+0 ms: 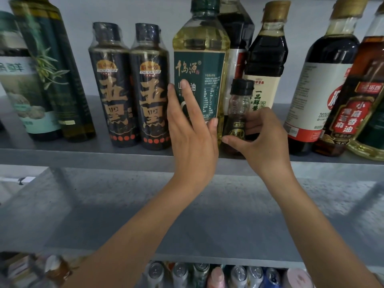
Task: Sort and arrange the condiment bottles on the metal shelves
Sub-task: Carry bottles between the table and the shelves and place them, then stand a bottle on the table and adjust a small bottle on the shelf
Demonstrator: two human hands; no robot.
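On the upper metal shelf (62, 154) stands a row of condiment bottles. A pale yellow oil bottle with a dark green label (200, 59) is in the middle. My left hand (190, 129) lies flat against its lower front, fingers spread, thumb on its right edge. A small dark bottle with a black cap (239, 109) stands just right of it. My right hand (261, 140) curls around this small bottle, thumb in front and fingers on its right side. Two matching black bottles with gold characters (113, 86) (152, 88) stand left of the oil bottle.
Tall green bottles (52, 65) stand at the far left. Dark soy sauce bottles (266, 65) (324, 80) and a red-labelled sesame oil bottle (353, 115) crowd the right. A bare middle shelf (187, 215) lies below. Drink cans (207, 275) fill the lowest level.
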